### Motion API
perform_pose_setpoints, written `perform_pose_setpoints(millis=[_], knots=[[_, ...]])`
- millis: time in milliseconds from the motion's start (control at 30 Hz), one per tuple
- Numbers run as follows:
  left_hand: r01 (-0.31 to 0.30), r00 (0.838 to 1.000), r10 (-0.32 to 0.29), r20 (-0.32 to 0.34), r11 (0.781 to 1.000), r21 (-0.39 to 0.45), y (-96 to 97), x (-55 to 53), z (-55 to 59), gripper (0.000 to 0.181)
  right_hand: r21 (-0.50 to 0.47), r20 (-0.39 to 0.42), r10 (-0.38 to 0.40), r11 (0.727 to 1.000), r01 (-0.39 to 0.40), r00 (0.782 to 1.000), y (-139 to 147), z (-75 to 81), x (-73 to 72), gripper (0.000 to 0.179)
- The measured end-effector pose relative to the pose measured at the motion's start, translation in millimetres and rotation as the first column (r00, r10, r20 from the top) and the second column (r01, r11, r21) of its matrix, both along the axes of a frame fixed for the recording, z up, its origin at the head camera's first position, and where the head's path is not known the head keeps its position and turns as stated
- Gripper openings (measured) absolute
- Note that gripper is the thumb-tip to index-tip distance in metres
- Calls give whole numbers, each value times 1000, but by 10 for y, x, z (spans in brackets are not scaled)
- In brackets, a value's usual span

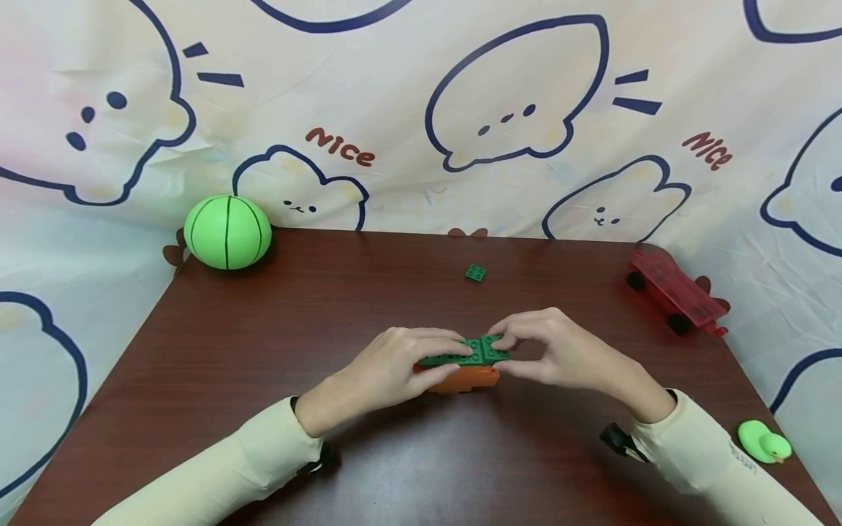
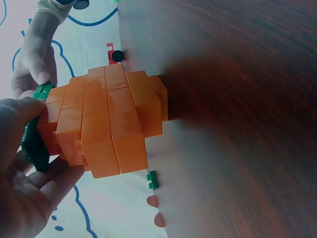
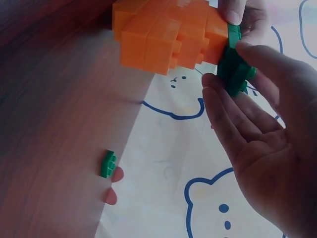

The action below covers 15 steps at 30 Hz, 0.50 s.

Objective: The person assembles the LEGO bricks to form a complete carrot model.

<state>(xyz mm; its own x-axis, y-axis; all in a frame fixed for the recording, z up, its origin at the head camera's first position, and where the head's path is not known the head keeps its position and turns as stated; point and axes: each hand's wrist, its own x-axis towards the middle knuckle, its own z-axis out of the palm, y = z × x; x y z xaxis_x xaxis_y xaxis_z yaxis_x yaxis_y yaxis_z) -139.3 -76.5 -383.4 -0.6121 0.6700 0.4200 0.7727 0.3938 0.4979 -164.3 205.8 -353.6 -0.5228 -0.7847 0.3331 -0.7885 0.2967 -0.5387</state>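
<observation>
An orange build of stacked toy bricks stands on the dark wooden table, wider in its middle layers than at its base. Green bricks make up its top layer. From the left side, my left hand grips this top, thumb in front and fingers over the green bricks. At the right end, my right hand pinches a green brick between thumb and fingers. The right wrist view shows green bricks jutting past the orange ones. Farther back lies a loose green brick, studs up.
On the table, a green ball sits at the back left corner. Along the right side are a translucent red toy car and a green rubber duck. A printed cloth hangs behind.
</observation>
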Motion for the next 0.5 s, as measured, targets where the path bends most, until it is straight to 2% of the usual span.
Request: perform_pose_setpoints(millis=[133,333,500], knots=[[4,1000,-4,-1,1000,12,-2,2,-3,24,-45,-3,8,999,-9,1000,-45,-52,-14,24],[15,1000,-15,9,1000,23,-5,0,-7,24,-94,36,-36,995,39,999,-86,-116,9,30],[19,1000,-19,3,999,28,4,1,-14,24,-99,32,-4,995,7,999,-97,-130,-7,31]])
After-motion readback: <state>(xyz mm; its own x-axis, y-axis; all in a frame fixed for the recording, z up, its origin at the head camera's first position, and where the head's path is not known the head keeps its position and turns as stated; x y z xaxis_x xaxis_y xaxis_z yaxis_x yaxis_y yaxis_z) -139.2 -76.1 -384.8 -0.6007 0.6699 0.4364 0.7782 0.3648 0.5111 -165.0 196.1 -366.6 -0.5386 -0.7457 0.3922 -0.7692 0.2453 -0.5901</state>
